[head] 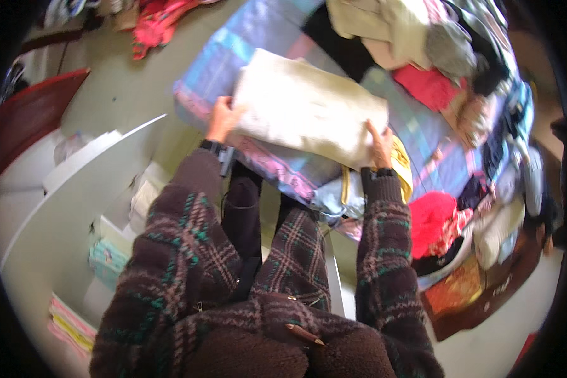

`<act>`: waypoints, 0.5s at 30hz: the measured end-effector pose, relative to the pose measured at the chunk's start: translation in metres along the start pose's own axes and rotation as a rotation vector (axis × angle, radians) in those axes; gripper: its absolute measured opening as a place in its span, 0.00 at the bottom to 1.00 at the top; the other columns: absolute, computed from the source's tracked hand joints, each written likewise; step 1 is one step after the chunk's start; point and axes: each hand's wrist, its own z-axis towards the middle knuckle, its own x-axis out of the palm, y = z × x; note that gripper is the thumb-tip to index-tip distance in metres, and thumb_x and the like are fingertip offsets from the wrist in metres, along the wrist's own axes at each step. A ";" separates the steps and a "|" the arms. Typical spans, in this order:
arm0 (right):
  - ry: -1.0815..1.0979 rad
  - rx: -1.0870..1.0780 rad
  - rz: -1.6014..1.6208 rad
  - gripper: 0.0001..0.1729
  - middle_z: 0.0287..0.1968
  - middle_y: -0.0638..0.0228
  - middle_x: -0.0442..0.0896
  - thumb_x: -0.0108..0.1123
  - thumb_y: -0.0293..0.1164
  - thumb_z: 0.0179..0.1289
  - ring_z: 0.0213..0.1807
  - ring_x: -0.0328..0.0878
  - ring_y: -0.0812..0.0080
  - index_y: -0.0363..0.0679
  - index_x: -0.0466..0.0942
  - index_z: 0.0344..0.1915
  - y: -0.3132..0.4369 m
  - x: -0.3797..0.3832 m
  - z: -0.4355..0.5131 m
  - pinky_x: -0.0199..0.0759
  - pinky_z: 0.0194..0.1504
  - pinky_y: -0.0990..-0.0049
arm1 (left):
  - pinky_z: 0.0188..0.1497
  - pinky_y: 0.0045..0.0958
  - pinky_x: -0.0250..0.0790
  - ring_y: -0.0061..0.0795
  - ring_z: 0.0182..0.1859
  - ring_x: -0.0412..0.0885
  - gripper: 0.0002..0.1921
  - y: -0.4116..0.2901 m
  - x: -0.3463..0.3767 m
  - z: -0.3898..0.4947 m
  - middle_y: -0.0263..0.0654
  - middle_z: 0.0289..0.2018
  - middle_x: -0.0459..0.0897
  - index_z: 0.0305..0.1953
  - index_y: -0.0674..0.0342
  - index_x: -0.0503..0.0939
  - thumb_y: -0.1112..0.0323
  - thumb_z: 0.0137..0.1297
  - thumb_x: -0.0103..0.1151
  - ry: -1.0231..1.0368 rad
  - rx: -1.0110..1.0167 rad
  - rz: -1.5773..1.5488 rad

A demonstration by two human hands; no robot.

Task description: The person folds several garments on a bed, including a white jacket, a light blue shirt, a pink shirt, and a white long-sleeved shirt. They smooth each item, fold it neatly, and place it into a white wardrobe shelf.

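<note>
A folded cream-white cloth (312, 106) is held out flat between my two hands, above a bed with a blue and pink checked cover (208, 71). My left hand (224, 119) grips its left edge, fingers partly hidden by the fabric. At its lower right corner my right hand (381, 141) pinches the cloth with the thumb on top. Just beside and below my right wrist lie a yellow cloth (400, 165) and a light blue garment (342, 196). What the cloth is cannot be told while folded.
Heaped clothes (406, 38) cover the bed's far right. A red garment (432, 219) and other clothing fill a container at the right. White shelving (75, 208) with folded items (106, 260) stands at my left, near a dark red wooden panel (38, 113). Red clothing (160, 23) hangs at the far left.
</note>
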 end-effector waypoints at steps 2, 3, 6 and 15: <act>0.166 0.000 -0.071 0.26 0.42 0.61 0.81 0.66 0.39 0.56 0.42 0.75 0.69 0.31 0.75 0.48 0.007 0.000 0.002 0.67 0.46 0.73 | 0.43 0.31 0.73 0.34 0.41 0.80 0.34 0.012 0.007 -0.006 0.47 0.42 0.80 0.49 0.73 0.70 0.54 0.48 0.72 0.012 -0.035 -0.074; 0.246 0.031 -0.107 0.25 0.41 0.62 0.81 0.66 0.39 0.56 0.40 0.75 0.71 0.31 0.76 0.47 0.013 -0.005 0.006 0.67 0.44 0.74 | 0.40 0.32 0.72 0.34 0.38 0.80 0.29 0.013 0.010 -0.007 0.46 0.38 0.82 0.42 0.72 0.74 0.54 0.47 0.72 -0.012 0.106 0.032; 0.408 0.224 -0.166 0.24 0.39 0.66 0.81 0.67 0.41 0.56 0.33 0.75 0.76 0.33 0.78 0.46 0.028 -0.020 0.018 0.68 0.35 0.78 | 0.38 0.39 0.72 0.42 0.32 0.80 0.25 0.002 0.019 -0.006 0.47 0.28 0.82 0.32 0.71 0.78 0.51 0.45 0.70 0.023 0.171 -0.251; 0.344 -0.074 -0.166 0.33 0.43 0.61 0.80 0.67 0.44 0.54 0.41 0.75 0.69 0.26 0.74 0.49 0.042 -0.008 -0.013 0.69 0.45 0.71 | 0.37 0.32 0.74 0.34 0.33 0.84 0.26 0.036 0.031 -0.063 0.46 0.32 0.84 0.39 0.69 0.80 0.53 0.43 0.69 -0.149 -0.034 -0.316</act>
